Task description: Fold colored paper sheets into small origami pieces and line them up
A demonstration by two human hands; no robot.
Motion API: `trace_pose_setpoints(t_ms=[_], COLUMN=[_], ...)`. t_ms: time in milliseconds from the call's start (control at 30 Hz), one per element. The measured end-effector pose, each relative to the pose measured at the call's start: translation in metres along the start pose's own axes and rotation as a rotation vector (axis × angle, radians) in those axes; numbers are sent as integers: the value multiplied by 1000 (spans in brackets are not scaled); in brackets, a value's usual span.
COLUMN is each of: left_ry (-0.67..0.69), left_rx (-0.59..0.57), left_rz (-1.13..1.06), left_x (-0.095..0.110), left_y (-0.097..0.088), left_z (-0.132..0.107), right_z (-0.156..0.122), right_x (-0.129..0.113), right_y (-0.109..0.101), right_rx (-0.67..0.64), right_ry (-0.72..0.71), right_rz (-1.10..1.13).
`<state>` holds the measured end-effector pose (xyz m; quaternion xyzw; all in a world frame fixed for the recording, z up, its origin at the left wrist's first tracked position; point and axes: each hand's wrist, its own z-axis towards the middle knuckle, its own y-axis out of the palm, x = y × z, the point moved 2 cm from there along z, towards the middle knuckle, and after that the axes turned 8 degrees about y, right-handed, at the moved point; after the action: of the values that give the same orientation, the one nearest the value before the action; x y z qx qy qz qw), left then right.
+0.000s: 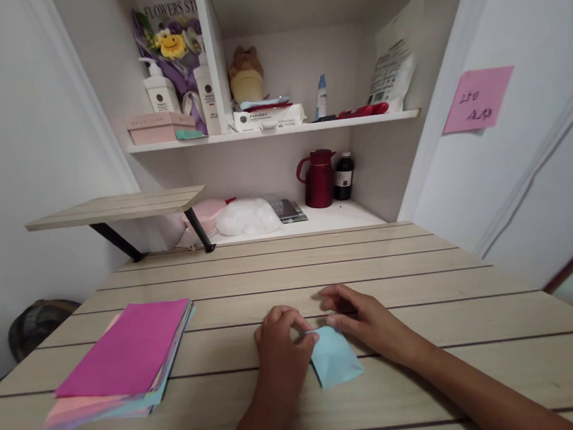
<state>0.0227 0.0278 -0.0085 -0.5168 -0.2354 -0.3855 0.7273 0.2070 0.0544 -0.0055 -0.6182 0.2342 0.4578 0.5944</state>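
Observation:
A small folded piece of light blue paper (pixel 336 358) lies on the wood-slat table (pixel 426 323) in front of me. My left hand (pixel 283 339) pinches its upper left corner between thumb and forefinger, the other fingers curled. Just past the paper's upper right edge rests my right hand (pixel 352 313), its thumb and fingers apart and nothing between them. The right thumb is close to the paper's top edge; whether it touches I cannot tell.
A stack of coloured paper sheets (pixel 128 352), magenta on top, lies to the left. Behind it stands a small raised shelf (pixel 120 206) on black legs. At the back, a white cabinet holds a red thermos jug (pixel 318 180), a dark bottle (pixel 344 178) and a white fluffy bundle (pixel 249 217).

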Motion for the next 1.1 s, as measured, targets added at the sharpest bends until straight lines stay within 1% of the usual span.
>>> trace_pose_setpoints(t_ms=[100,200,400,500,567,667,733,867,933,1000,1100], left_ry=[10,-2,-39,-100,-119,-110,-77,38,54,34,-67], left_rx=[79,134,152,161,156,175,173,84,84,129,206], left_rz=[-161,-267,-371,-376,-370,-381,-393,-318,-286,-301,-409], left_x=[-1,-1,-3,-4,-2,1,2,5,6,6,2], left_y=[-2,-4,2,5,4,-1,-4,-5,-6,-8,-12], left_z=[3,5,5,4,3,4,4,4,5,5,7], right_z=[-1,-1,2,1,-1,-6,-8,-9,-9,-9,-11], right_x=[1,1,1,-2,-5,-11,-15,-20,-19,-18,-20], right_y=[-4,-1,13,16,16,15,12,7,6,5,8], right_rx=[46,33,37,-17,-64,-114,-115,-71,-49,-19,-9], right_ry=[101,159,221,215,188,150,124,29,14,42,102], right_rz=[58,131,457,561,571,486,384,232,239,304,445])
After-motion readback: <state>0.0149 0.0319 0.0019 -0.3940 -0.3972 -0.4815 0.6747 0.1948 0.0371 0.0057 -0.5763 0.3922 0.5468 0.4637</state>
